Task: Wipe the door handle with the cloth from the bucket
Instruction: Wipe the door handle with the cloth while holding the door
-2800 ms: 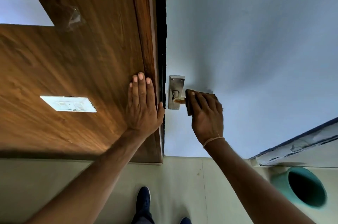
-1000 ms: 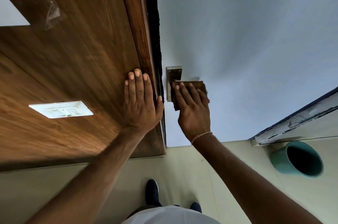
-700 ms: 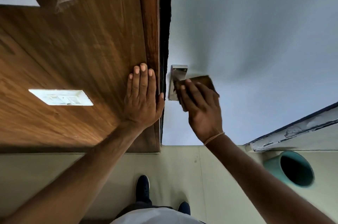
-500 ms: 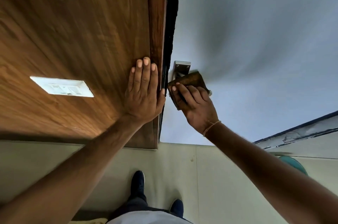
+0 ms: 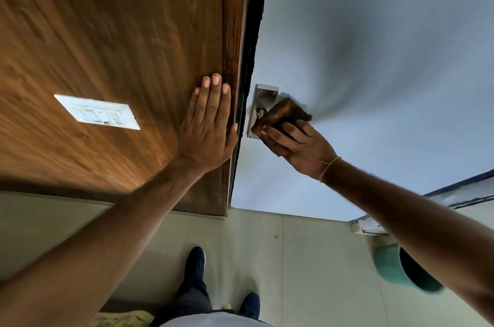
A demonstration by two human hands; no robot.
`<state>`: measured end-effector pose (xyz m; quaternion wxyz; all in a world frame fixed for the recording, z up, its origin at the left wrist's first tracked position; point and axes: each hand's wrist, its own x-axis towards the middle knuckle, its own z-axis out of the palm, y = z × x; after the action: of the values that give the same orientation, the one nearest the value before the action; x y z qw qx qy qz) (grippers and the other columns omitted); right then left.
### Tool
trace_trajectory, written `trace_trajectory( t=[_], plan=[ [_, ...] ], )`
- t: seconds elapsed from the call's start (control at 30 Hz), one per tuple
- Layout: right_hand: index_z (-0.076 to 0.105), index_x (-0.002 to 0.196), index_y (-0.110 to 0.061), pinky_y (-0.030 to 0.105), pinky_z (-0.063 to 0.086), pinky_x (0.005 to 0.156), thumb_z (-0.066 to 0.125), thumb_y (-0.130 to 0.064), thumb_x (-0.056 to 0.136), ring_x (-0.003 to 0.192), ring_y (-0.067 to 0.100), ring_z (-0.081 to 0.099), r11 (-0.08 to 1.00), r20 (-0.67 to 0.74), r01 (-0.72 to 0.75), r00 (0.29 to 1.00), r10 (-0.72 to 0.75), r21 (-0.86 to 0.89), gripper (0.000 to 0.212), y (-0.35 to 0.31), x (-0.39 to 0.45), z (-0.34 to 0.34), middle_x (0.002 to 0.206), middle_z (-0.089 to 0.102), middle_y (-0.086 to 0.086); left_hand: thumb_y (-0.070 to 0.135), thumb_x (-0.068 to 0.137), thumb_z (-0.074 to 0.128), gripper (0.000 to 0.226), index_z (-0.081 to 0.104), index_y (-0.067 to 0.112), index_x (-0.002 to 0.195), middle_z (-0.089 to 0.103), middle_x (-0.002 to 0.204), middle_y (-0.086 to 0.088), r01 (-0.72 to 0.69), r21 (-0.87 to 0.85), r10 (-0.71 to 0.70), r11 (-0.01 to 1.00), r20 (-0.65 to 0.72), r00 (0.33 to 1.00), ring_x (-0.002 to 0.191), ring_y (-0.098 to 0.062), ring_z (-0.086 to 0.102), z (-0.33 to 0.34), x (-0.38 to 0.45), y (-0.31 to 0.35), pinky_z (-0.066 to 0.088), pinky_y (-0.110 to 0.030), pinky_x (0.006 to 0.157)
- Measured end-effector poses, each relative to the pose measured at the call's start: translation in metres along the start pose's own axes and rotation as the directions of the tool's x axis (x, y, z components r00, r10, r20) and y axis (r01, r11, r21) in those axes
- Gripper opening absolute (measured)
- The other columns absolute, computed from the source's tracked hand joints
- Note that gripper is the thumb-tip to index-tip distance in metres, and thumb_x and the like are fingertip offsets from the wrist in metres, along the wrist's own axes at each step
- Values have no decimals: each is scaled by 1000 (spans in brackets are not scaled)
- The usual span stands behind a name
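A metal door handle plate (image 5: 263, 98) sits on the pale grey door (image 5: 374, 59), close to its left edge. A brown cloth (image 5: 282, 112) is wrapped over the handle's lever, which is hidden beneath it. My right hand (image 5: 299, 145) grips that cloth from below, fingers curled around it. My left hand (image 5: 208, 123) lies flat and open against the wooden panel (image 5: 120, 46) beside the door frame. The teal bucket (image 5: 401, 268) stands on the floor at the lower right, partly behind my right forearm.
A white switch plate (image 5: 97, 112) is set in the wooden panel to the left. My dark shoes (image 5: 195, 262) stand on the pale tiled floor below. A low ledge (image 5: 374, 225) runs along the wall at the right, above the bucket.
My right hand has turned the cloth and slid it along the handle, from covering the plate's lower part to wrapping the lever. My left hand stays flat on the wood.
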<state>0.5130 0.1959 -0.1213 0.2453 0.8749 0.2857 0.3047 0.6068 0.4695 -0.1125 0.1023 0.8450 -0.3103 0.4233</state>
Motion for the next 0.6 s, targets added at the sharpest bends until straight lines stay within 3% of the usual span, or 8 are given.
trace_trajectory(
  t=[0.17, 0.27, 0.4, 0.6],
  plan=[
    [58, 147, -16, 45, 52, 99, 53, -4, 103, 123, 31, 56, 1000, 32, -8, 999, 8, -12, 47, 1, -10, -12, 154, 58, 3, 36, 105, 56, 83, 13, 0, 167, 8, 174, -20, -22, -15, 22, 1000, 18, 1000, 163, -37, 15, -5, 0, -5, 14, -48, 137],
    [55, 150, -17, 43, 53, 99, 52, -4, 104, 125, 28, 64, 1000, 24, -19, 1000, 19, 15, 48, -9, 16, -12, 158, 53, 4, 36, 105, 56, 82, 16, -1, 166, 9, 174, -21, -9, -10, 9, 1000, 12, 1000, 164, -37, 12, -4, 0, -1, 16, -50, 136],
    [54, 149, -18, 40, 52, 102, 67, -3, 97, 129, 26, 61, 1000, 75, 11, 997, -13, 27, 56, -16, 23, -3, 159, 51, 3, 35, 102, 61, 86, 18, -2, 166, 14, 173, -22, 18, -9, -19, 1000, -8, 1000, 165, -33, 4, -2, -1, 2, 15, -49, 136],
    [55, 150, -13, 44, 54, 100, 55, -4, 102, 122, 30, 66, 1000, 73, -8, 997, 8, 5, 48, -7, -2, -11, 152, 58, 7, 33, 99, 65, 90, 17, -3, 166, 18, 172, -25, 46, -46, -47, 998, -8, 999, 166, -32, 3, -4, 0, 7, 16, -50, 136]
  ],
)
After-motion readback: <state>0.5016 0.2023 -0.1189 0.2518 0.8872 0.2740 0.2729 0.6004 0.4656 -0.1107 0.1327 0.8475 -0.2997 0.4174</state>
